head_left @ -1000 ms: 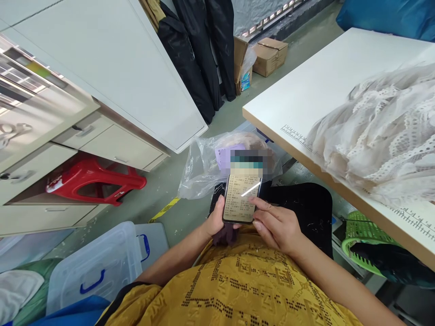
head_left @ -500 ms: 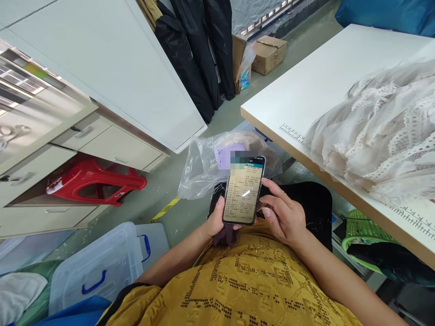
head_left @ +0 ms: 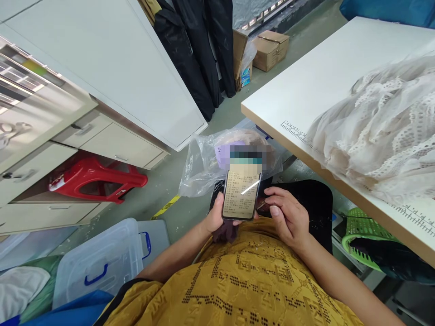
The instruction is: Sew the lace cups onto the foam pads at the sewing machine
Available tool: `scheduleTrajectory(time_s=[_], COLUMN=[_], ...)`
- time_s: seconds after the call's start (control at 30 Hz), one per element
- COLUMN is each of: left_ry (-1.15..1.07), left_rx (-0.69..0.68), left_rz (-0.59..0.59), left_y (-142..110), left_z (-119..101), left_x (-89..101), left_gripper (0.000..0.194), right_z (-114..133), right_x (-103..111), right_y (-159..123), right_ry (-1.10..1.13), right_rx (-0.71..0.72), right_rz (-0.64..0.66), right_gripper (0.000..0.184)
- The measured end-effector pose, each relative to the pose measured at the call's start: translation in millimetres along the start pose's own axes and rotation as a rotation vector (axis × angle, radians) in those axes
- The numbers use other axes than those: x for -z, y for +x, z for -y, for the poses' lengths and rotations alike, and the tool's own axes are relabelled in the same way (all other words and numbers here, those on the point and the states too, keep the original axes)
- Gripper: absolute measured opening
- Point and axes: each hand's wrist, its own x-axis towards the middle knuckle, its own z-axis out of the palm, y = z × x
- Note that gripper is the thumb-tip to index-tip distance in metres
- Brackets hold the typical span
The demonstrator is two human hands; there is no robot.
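Observation:
A smartphone (head_left: 241,192) rests in my left hand (head_left: 215,213), held upright in front of my waist with its lit screen facing me. Lines of text fill the screen, and its top part is blurred out. My thumb lies along the phone's left edge, while fingertips show beneath its lower edge. To the right of the phone, apart from it, my right hand (head_left: 288,216) hangs with loosely bent fingers and nothing visible in them. Behind the phone lies a clear plastic bag (head_left: 199,170) with pale contents and a purple label (head_left: 222,154).
A white table (head_left: 306,81) with a printed ruler edge stands at right, bearing white lace fabric (head_left: 384,122). White cabinets (head_left: 112,59) fill the left, with a red stool (head_left: 98,179) below. A lidded plastic bin (head_left: 102,258), a green basket (head_left: 369,231) and a cardboard box (head_left: 271,50) are around.
My right hand has drawn slightly away from the phone, to the right. The text on the phone's screen has shifted. My left hand keeps its hold.

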Motion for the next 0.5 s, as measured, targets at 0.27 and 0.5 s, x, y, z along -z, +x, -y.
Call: scheduleTrajectory(time_s=[0.27, 0.5], left_ry=[0.011, 0.009], left_rx=[-0.054, -0.083], left_rz=[-0.06, -0.019], left_y=[-0.3, -1.5], left_z=[-2.0, -10.6], left_x=[-4.0, -17.5], left_gripper=[0.084, 0.084], right_z=[10.5, 22.8], right_x=[-3.6, -12.5], right_y=[-5.4, -9.1], right_ry=[-0.033, -0.165], right_rx=[0.162, 0.358], right_rz=[0.171, 0.255], right_gripper=[0.012, 0.016])
